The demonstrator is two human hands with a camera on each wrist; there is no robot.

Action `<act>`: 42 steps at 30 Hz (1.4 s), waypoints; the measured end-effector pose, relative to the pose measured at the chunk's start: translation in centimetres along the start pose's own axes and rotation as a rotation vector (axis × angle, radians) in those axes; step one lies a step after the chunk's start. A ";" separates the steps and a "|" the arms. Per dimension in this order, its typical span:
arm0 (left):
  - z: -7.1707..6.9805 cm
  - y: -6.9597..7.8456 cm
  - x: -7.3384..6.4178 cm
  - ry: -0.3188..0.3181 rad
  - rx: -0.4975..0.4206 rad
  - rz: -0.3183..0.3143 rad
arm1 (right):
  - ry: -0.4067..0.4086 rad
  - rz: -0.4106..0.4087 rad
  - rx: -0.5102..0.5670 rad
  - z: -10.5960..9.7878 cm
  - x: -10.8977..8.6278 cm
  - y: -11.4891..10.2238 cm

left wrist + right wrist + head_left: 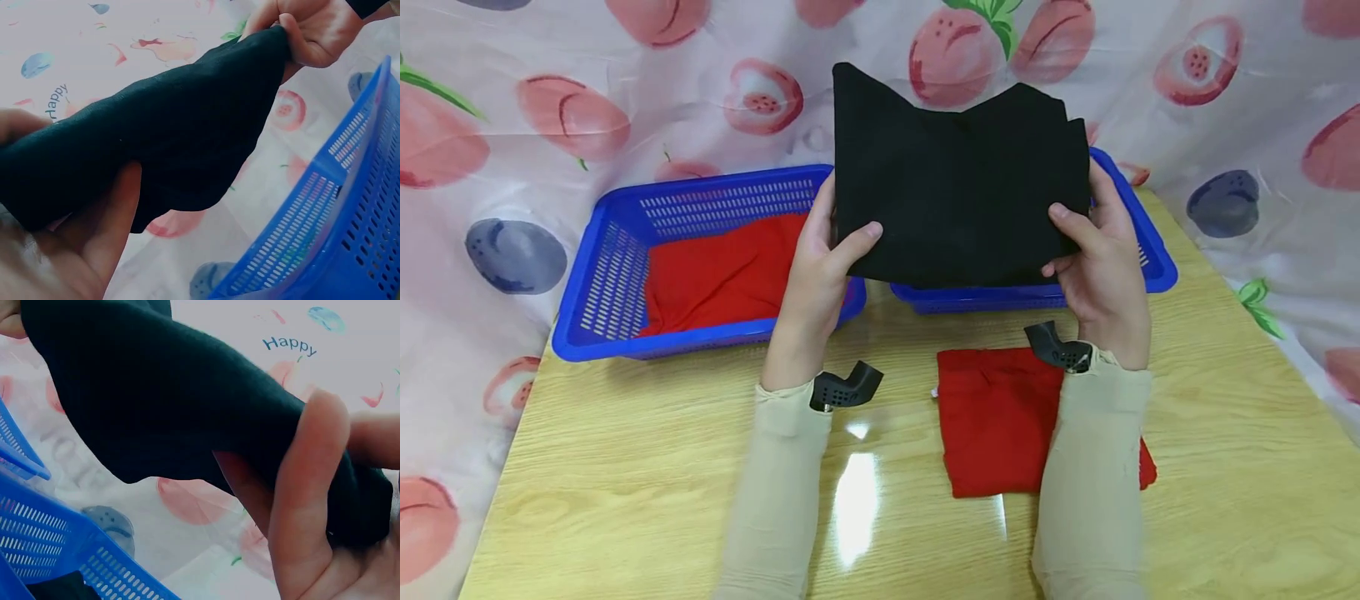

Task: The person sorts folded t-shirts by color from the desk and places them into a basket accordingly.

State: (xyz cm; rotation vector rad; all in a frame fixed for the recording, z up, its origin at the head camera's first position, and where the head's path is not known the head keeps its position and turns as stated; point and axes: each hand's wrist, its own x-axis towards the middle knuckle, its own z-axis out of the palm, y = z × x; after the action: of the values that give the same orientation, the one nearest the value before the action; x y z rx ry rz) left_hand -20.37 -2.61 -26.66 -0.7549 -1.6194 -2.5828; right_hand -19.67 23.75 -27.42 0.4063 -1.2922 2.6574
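A folded black cloth garment [962,192] is held up between both hands, above the right-hand basket. My left hand [815,279] grips its left edge, thumb on the near face and fingers behind. At the opposite edge my right hand [1105,267] pinches the fabric the same way. In the left wrist view the black garment [187,125] sags between the hands. A folded red garment [1000,421] lies on the table, partly hidden under the right forearm. What kind of garment each is cannot be told.
A blue basket [580,292] at left holds red cloth [722,271]. Another blue basket [1161,271] stands right of it, mostly hidden by the black garment; the right wrist view shows black cloth [65,589] inside. A fruit-print curtain [865,75] hangs behind the wooden table [625,467].
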 end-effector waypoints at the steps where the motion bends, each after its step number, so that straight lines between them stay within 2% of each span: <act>1: 0.0 0.1 -0.1 0.002 0.004 -0.001 | -0.001 0.006 -0.008 0.0 0.1 0.2; 8: 0.3 -0.7 0.1 -0.043 0.014 -0.007 | 0.056 -0.026 -0.035 -0.6 0.5 0.6; 15: 0.4 -2.2 0.3 -0.107 0.039 -0.044 | 0.184 -0.040 -0.074 -1.7 0.7 1.1; 18: 0.2 -2.6 0.3 -0.131 0.076 -0.092 | 0.225 -0.041 -0.071 -2.1 0.7 1.4; 20: -0.1 -2.8 0.2 -0.141 0.097 -0.150 | 0.254 -0.034 -0.069 -2.3 0.7 1.6; 23: -0.3 -3.0 0.1 -0.145 0.115 -0.227 | 0.292 -0.029 -0.064 -2.4 0.8 1.9; 25: -0.4 -3.1 0.2 -0.142 0.118 -0.256 | 0.316 -0.026 -0.058 -2.4 0.9 2.0; 35: -0.5 -3.3 0.5 -0.116 0.180 -0.285 | 0.351 -0.016 -0.056 -2.8 1.1 2.3; 42: -0.2 -4.0 0.7 -0.090 0.212 -0.251 | 0.349 -0.046 -0.059 -3.2 0.9 2.2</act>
State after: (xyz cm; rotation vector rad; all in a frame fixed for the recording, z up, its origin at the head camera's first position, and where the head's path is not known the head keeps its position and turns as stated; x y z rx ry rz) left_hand -22.01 -0.76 -29.82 -0.7026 -2.0988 -2.5031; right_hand -21.67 24.94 -30.72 -0.0362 -1.2283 2.4991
